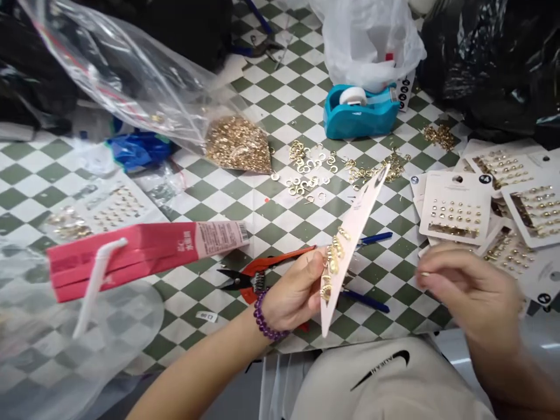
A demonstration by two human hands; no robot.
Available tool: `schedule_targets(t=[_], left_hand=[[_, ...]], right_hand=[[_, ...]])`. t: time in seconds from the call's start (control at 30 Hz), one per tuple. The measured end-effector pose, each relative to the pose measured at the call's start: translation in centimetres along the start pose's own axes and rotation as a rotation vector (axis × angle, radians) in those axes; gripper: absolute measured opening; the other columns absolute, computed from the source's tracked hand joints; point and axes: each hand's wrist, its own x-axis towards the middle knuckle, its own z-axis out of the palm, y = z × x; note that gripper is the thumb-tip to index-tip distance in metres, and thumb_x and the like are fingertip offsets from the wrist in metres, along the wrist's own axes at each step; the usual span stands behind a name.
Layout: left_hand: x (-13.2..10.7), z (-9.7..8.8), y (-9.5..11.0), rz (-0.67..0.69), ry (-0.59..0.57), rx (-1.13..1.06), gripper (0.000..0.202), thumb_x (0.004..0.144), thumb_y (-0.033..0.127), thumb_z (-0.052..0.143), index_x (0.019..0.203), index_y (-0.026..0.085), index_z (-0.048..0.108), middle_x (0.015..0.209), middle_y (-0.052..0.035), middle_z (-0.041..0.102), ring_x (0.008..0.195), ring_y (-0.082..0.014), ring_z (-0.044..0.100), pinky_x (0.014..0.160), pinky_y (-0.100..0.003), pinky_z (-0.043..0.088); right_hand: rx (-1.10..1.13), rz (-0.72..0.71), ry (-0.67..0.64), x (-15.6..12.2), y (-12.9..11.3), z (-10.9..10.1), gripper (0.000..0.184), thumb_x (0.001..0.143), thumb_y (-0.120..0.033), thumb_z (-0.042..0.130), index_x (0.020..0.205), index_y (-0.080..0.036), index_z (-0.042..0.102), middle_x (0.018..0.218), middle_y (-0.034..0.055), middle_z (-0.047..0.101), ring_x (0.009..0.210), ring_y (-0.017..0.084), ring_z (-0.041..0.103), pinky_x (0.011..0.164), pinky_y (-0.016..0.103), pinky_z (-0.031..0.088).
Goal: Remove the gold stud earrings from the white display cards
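The left hand (pixel 293 286) and right hand (pixel 468 291) make two, with one earring card (pixel 350 251) held. Four more cards (pixel 455 207) lie right, one card (pixel 116 209) left; one tape dispenser (pixel 361 114), one pair of snips (pixel 251 277), two blue pens (pixel 374 238).

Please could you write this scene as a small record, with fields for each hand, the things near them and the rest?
Left hand: holds card with gold earrings
Right hand: raised beside card, fingertips pinched together
Things: red snips below left hand, loose gold rings beyond card
Rest: teal tape dispenser, pink box, gold-filled bag, earring cards, checkered cloth
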Motion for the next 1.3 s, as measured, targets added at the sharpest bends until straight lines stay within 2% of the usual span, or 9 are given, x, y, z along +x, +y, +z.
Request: schedule_targets(t=[0.13, 0.3, 0.43, 0.6, 0.83, 0.93, 1.07, 1.2, 1.3], left_hand=[[0.2, 0.1, -0.9, -0.017, -0.029, 0.021, 0.023, 0.075, 0.031, 0.075, 0.081, 0.013, 0.063, 0.041, 0.0085, 0.041, 0.025, -0.0007, 0.021, 0.036, -0.011, 0.04], [0.2, -0.3, -1.5, -0.048, -0.086, 0.022, 0.021, 0.081, 0.036, 0.069, 0.081, 0.016, 0.063, 0.038, 0.0095, 0.035, 0.025, -0.0006, 0.017, 0.037, -0.012, 0.041], [0.2, -0.6, -1.6, -0.071, -0.062, 0.041, 0.022, 0.08, 0.034, 0.07, 0.077, 0.016, 0.06, 0.037, 0.0103, 0.031, 0.024, -0.0006, 0.014, 0.036, -0.012, 0.038], [0.2, -0.5, -1.5, -0.043, -0.093, 0.057, 0.022, 0.082, 0.037, 0.067, 0.075, 0.017, 0.061, 0.038, 0.0093, 0.035, 0.024, -0.0001, 0.016, 0.037, -0.011, 0.039], [0.1, -0.7, -1.5, -0.026, -0.054, 0.086, 0.022, 0.082, 0.036, 0.068, 0.098, 0.023, 0.061, 0.04, 0.0098, 0.043, 0.023, -0.0001, 0.018, 0.036, -0.011, 0.04], [0.1, -0.8, -1.5, 0.01, -0.029, 0.124, 0.018, 0.083, 0.035, 0.067, 0.089, 0.024, 0.054, 0.041, 0.0102, 0.046, 0.025, -0.0017, 0.026, 0.039, -0.012, 0.045], [0.1, -0.7, -1.4, 0.102, 0.033, 0.295, 0.03, 0.082, 0.041, 0.066, 0.081, 0.021, 0.044, 0.053, 0.0062, 0.059, 0.03, -0.0053, 0.043, 0.039, -0.016, 0.048], [0.0, -0.6, -1.4, 0.21, 0.167, 0.476, 0.029, 0.08, 0.038, 0.07, 0.084, 0.02, 0.048, 0.06, 0.0025, 0.063, 0.045, -0.0095, 0.058, 0.047, -0.017, 0.052], [0.0, -0.8, -1.5, 0.223, 0.208, 0.555, 0.031, 0.079, 0.043, 0.07, 0.087, 0.018, 0.052, 0.06, 0.0016, 0.061, 0.048, -0.0102, 0.06, 0.049, -0.017, 0.052]], right_hand=[[0.128, -0.032, -0.123, 0.9, 0.0, 4.1, 0.015, 0.081, -0.014, 0.062, 0.087, -0.028, 0.063, 0.078, -0.0015, 0.065, 0.069, 0.011, 0.06, 0.059, 0.023, 0.051], [0.344, 0.121, -0.103, 1.6, 0.4, 6.3, 0.002, 0.081, -0.021, 0.064, 0.079, -0.023, 0.065, 0.075, -0.001, 0.068, 0.065, 0.01, 0.061, 0.059, 0.021, 0.052], [0.396, 0.165, -0.122, 1.7, 0.6, 6.7, 0.001, 0.076, -0.022, 0.068, 0.076, -0.022, 0.067, 0.074, 0.0003, 0.068, 0.064, 0.012, 0.062, 0.059, 0.023, 0.052], [0.414, 0.163, -0.067, 1.7, 0.5, 6.8, 0.004, 0.074, -0.022, 0.068, 0.071, -0.022, 0.066, 0.069, 0.0002, 0.067, 0.059, 0.012, 0.06, 0.054, 0.023, 0.051], [0.452, 0.198, -0.088, 1.3, 0.8, 7.0, 0.006, 0.077, -0.027, 0.067, 0.076, -0.022, 0.066, 0.071, 0.0015, 0.067, 0.062, 0.012, 0.06, 0.056, 0.024, 0.051], [0.494, 0.241, -0.109, 1.2, 1.0, 7.0, 0.007, 0.077, -0.029, 0.068, 0.075, -0.022, 0.066, 0.072, 0.0019, 0.067, 0.062, 0.014, 0.061, 0.055, 0.025, 0.051], [0.537, 0.279, -0.101, 1.4, 0.6, 6.9, 0.011, 0.071, -0.025, 0.071, 0.069, -0.021, 0.061, 0.066, 0.0011, 0.065, 0.057, 0.015, 0.061, 0.052, 0.027, 0.051], [0.714, 0.244, -0.178, 1.3, 0.1, 6.9, 0.007, 0.083, -0.022, 0.061, 0.077, -0.022, 0.058, 0.066, -0.0017, 0.064, 0.056, 0.013, 0.063, 0.054, 0.027, 0.054], [0.496, 0.115, -0.112, 1.3, 0.1, 6.9, 0.007, 0.083, -0.017, 0.06, 0.077, -0.02, 0.058, 0.065, -0.0021, 0.064, 0.06, 0.01, 0.063, 0.058, 0.023, 0.054]])
